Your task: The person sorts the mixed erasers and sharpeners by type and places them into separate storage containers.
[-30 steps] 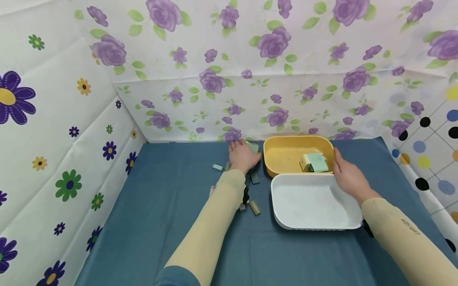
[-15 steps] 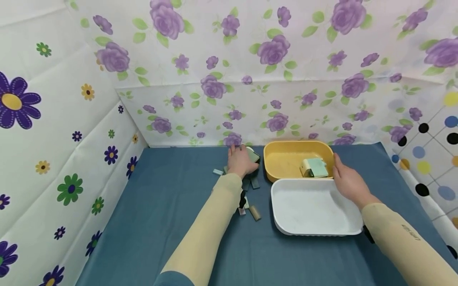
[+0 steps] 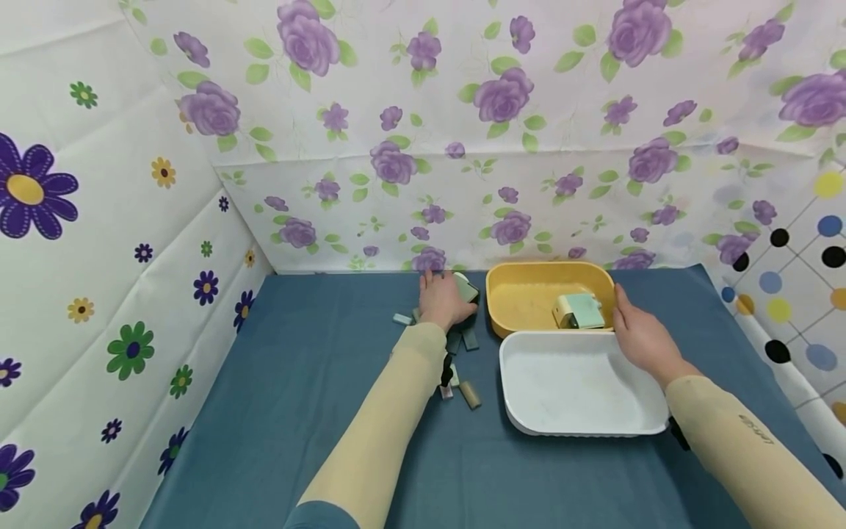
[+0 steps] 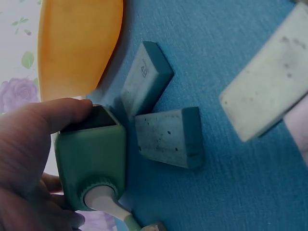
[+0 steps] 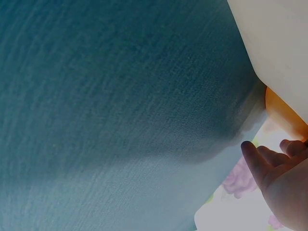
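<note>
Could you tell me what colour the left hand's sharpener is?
The sharpener is mainly green, clearest in the left wrist view.

Blue cloth point(image 3: 264, 397), flowered sheets point(image 3: 449, 132) and dotted sheeting point(image 3: 796, 290) form a draped booth, room type unclear.

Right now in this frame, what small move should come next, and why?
Probably lift the dark-green boxy cranked device toward the yellow rounded plastic-looking tub: the left grip holds it, the right grip is at the tub's right end, and a mint-and-cream boxy device lies inside.
</note>
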`<state>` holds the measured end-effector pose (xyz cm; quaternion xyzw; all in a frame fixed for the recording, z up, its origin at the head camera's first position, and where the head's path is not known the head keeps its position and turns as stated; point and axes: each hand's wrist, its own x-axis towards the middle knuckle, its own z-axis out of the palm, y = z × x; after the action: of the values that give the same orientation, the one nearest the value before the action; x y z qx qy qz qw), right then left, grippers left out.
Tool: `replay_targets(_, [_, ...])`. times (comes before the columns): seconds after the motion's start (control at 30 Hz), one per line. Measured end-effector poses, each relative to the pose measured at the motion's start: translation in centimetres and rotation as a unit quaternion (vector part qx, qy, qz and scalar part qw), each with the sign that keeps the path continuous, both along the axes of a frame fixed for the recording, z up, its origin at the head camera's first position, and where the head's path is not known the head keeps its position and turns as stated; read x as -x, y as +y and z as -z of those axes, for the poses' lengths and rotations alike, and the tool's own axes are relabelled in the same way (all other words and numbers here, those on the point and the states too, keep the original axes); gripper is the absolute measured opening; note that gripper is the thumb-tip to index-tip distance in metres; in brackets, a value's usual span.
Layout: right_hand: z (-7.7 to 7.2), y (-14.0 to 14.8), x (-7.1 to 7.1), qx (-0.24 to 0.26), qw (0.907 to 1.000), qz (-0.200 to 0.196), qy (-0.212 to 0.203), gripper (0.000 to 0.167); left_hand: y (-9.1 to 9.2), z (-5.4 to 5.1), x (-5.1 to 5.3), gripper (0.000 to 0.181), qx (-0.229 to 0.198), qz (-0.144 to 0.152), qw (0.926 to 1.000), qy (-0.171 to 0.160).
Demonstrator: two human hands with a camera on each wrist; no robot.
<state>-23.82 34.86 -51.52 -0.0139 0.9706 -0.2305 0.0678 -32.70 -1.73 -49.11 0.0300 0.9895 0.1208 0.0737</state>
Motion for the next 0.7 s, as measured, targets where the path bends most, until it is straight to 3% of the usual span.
replay_targets(0.3, [0.19, 0.17, -0.05, -0.002, 1.0000, -0.002, 0.001, 0.068, -0.03, 0.41, -0.14, 0.107, -0.013, 0.002, 0.9999, -0.007])
replay_targets(0.7, [0.29, 0.12, 0.23, -0.002, 1.0000, -0.003, 0.003, 0.068, -0.18, 1.04, 0.72, 0.108, -0.019, -0.003, 0.9997, -0.014])
